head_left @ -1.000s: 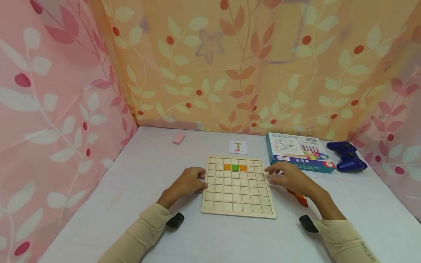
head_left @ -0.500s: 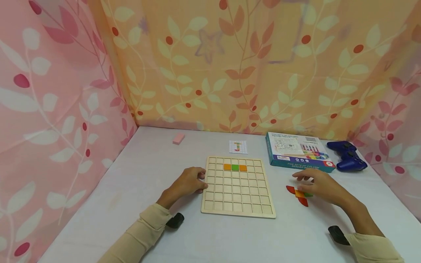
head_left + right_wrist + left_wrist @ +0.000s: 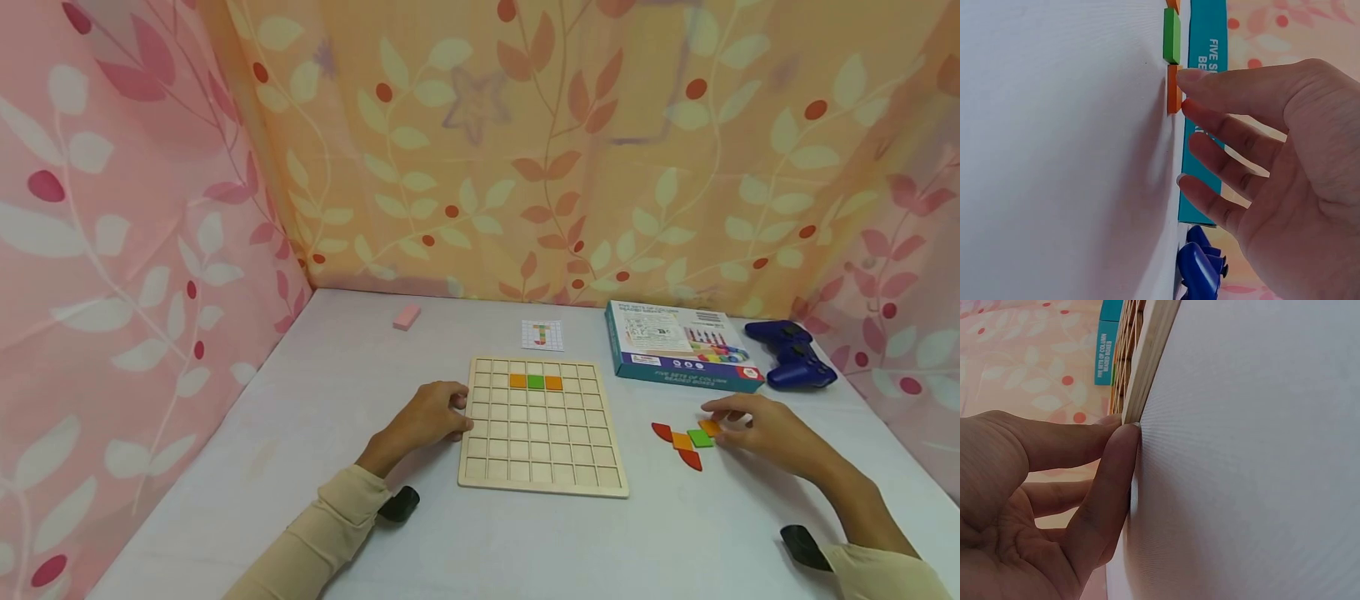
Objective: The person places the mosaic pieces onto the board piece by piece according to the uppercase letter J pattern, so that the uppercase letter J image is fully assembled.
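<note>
Beside the wooden grid board (image 3: 540,475), my left hand (image 3: 429,412) pinches its left edge between thumb and finger, close over the table. In the board's upper part sit two orange squares (image 3: 518,381) and a green square (image 3: 536,382), in a row. My right hand (image 3: 765,429) is over the loose pieces to the right, thumb tip at an orange square (image 3: 1174,90), index fingertip near its edge, the other fingers loosely bent. Next to that square lie a green square (image 3: 701,438), another orange square (image 3: 682,442) and two red quarter-round pieces (image 3: 690,460).
A pattern card (image 3: 542,335) with a J shape lies behind the board. At the back right are a boxed bead set (image 3: 678,346) and a blue game controller (image 3: 791,356). A pink block (image 3: 407,317) rests at the back left of the white table (image 3: 337,358).
My right hand has left the board's right edge and moved right to the loose pieces, uncovering most of them. My left hand has stayed at the board's left edge.
</note>
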The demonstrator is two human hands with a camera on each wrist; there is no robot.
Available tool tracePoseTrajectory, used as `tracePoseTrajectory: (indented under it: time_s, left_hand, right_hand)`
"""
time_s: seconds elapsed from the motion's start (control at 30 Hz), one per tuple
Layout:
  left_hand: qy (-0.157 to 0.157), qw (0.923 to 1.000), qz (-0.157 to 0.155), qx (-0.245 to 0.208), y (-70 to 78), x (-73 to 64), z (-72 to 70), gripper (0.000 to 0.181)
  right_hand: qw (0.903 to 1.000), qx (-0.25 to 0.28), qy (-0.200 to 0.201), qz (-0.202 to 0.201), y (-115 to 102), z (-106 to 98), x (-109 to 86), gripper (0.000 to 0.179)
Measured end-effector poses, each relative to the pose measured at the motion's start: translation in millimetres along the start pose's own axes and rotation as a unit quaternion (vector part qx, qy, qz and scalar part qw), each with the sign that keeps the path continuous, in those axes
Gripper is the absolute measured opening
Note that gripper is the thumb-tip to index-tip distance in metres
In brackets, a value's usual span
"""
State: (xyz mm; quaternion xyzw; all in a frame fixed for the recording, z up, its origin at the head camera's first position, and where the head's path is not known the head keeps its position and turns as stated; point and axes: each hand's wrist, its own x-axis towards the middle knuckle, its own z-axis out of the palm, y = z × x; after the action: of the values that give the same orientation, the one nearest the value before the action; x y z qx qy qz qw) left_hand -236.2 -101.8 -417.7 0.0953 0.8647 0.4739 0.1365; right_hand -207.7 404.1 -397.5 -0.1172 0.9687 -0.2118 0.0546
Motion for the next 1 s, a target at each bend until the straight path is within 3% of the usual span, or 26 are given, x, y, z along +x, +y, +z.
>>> tracePoseTrajectory:
  time_s: [1.0]
  left_hand:
    - [0.003,1.0,0.0,0.0,0.5,-1.4,0.5,0.057]
  right_hand:
    - [0.9994,-0.004,-0.02,0.028,3.7,-1.3,-0.2,0.034]
